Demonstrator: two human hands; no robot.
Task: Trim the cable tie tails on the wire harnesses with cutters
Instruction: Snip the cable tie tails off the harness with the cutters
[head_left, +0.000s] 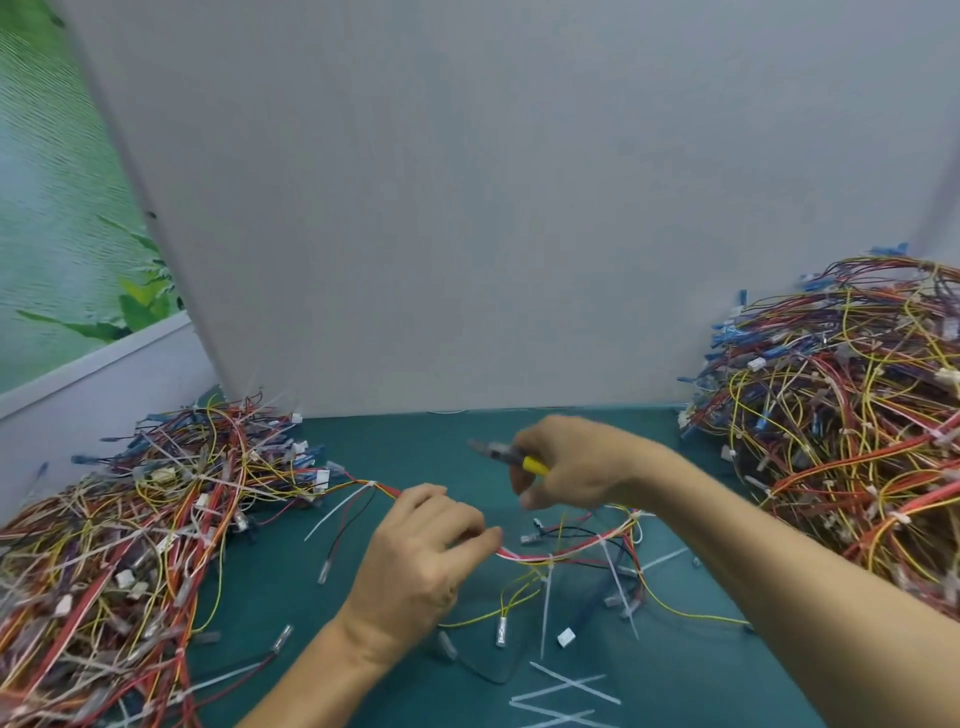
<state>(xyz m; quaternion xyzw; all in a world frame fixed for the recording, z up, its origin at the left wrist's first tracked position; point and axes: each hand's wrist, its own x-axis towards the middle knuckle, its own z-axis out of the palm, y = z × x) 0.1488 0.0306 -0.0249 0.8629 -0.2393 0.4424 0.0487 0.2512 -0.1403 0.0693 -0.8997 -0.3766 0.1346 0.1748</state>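
Left hand (421, 556) pinches one wire harness (561, 557), which lies across the green mat (291, 597). Right hand (571, 467) is curled round one pair of cutters (511, 456), held above the harness, apart from it, blurred. Three white tie tails (544, 608) stick out. Two more heaps: left heap (130, 545), right heap (857, 415).

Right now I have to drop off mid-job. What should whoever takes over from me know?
Left hand: its grip pinches the harness lying on the green mat.
Right hand: holds the yellow-handled cutters above the mat, clear of the harness; the view is blurred.
Done: loose white tie strips lie on the mat at the near edge, likely trimmed tails.
Left: this harness has long white tie tails uncut. There is a left pile and a right pile of harnesses; I cannot tell which is finished.
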